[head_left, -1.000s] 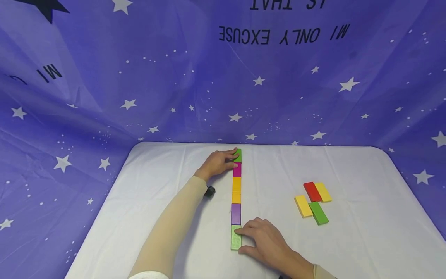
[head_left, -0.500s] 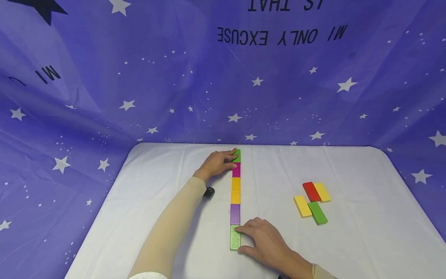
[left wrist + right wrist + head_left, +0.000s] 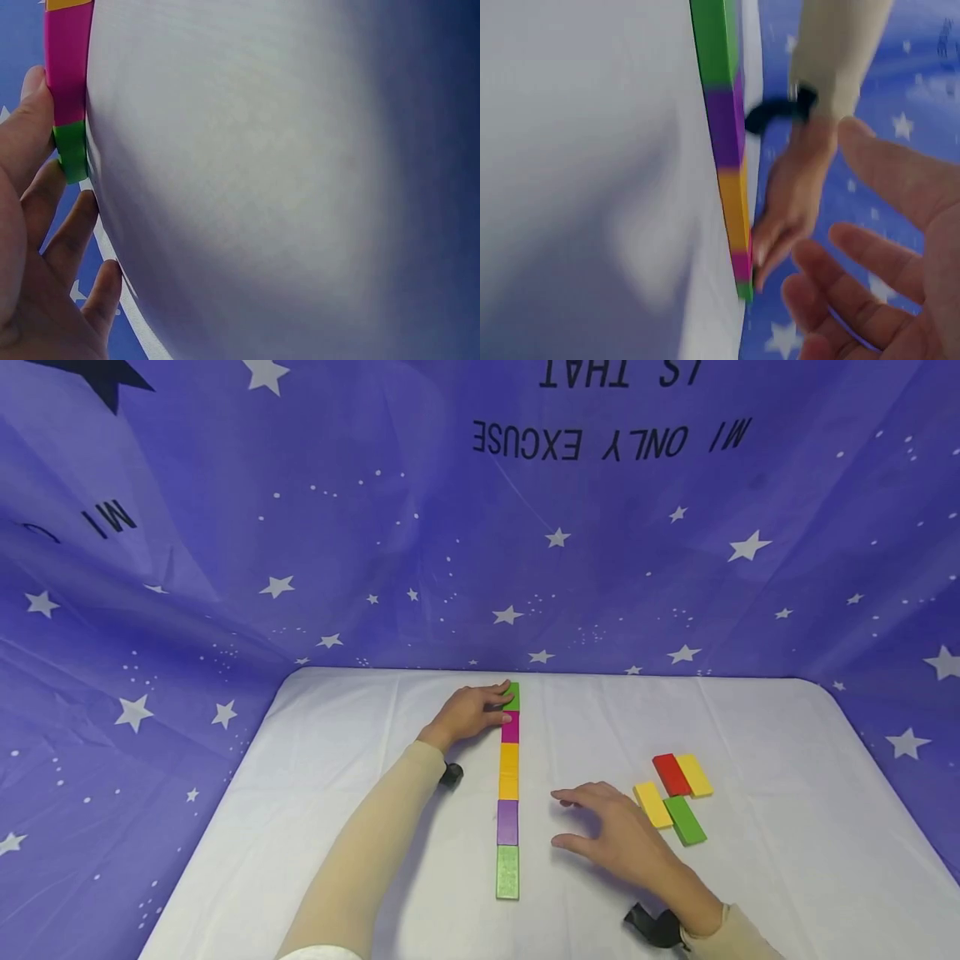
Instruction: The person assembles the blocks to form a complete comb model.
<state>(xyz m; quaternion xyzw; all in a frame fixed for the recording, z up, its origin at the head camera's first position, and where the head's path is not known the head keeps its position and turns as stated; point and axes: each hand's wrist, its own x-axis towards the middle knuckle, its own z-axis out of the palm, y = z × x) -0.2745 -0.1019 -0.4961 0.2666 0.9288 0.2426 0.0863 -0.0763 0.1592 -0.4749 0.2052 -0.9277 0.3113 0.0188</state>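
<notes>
A straight row of coloured blocks runs away from the person in the head view. From near to far it shows a light green block (image 3: 507, 872), a purple block (image 3: 507, 822), an orange stretch (image 3: 509, 771), a magenta block (image 3: 511, 727) and a green block (image 3: 513, 697). At the far end, my left hand (image 3: 467, 711) touches the row, its thumb by the magenta block and fingers by the green one, all extended. My right hand (image 3: 618, 835) hovers to the right of the row, empty, thumb and fingers spread apart.
Right of my right hand lie four-sided loose blocks: a red block (image 3: 671, 774), two yellow ones, including the nearer yellow block (image 3: 653, 805), and a green loose block (image 3: 685, 820). A white cloth-covered table (image 3: 787, 827) meets a purple star-patterned curtain (image 3: 480, 568) behind.
My right hand has let go of the light green block and moved right and away from the person, toward the loose blocks. My left hand and the row have stayed put.
</notes>
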